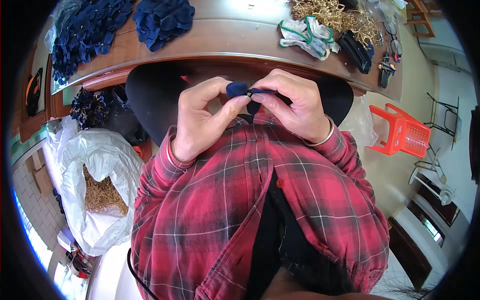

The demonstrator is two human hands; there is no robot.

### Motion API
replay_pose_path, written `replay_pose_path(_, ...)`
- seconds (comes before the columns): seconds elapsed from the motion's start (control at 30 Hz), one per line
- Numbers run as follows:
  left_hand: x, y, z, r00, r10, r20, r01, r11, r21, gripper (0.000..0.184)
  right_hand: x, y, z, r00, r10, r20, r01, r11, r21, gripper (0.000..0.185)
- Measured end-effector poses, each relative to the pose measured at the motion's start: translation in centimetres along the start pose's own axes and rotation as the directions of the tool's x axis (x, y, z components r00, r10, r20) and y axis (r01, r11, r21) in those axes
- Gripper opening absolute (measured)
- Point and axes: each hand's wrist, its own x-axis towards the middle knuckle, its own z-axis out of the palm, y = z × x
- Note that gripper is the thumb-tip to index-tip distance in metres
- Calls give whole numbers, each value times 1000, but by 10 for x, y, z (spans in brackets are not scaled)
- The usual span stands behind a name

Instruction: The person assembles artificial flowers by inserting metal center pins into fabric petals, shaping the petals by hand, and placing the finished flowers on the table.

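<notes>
Above my lap, just short of the table edge, my left hand [202, 117] pinches one side of a small navy-blue fabric flower [237, 90]. From the other side, my right hand [295, 105] has thumb and fingers closed on the same flower. A tiny gold-coloured bit shows at its centre between my thumbs. Part of the flower is covered by my fingers. Farther off on the table lie a big heap of similar navy flowers [92, 32] and a smaller bunch [163, 22] beside it.
On the wooden table [225, 42] lie white gloves with green trim [307, 37], gold wiry stems [340, 17], a black case [355, 52] and cutters [386, 70]. A white sack [107, 145] with gold pieces stands left. A red plastic stool [400, 130] stands right.
</notes>
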Motion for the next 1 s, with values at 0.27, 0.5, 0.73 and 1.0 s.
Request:
replay_pose_path(0.27,0,-1,0,999,-43,-6,42,997,-68,5,1,-1,4,999,8,-48,-6,1000,24,21)
replay_pose_path(0.5,0,0,2,991,-131,7,130,970,-208,6,4,2,3,998,-52,-28,51,999,-10,21)
replay_pose_path(0.73,2,-3,0,999,-37,11,39,988,-150,5,4,-1,-2,999,24,27,-25,998,60,17)
replay_pose_path(1.0,3,-10,-2,937,348,5,-347,933,96,7,5,-9,5,996,-88,-20,87,996,-15,15)
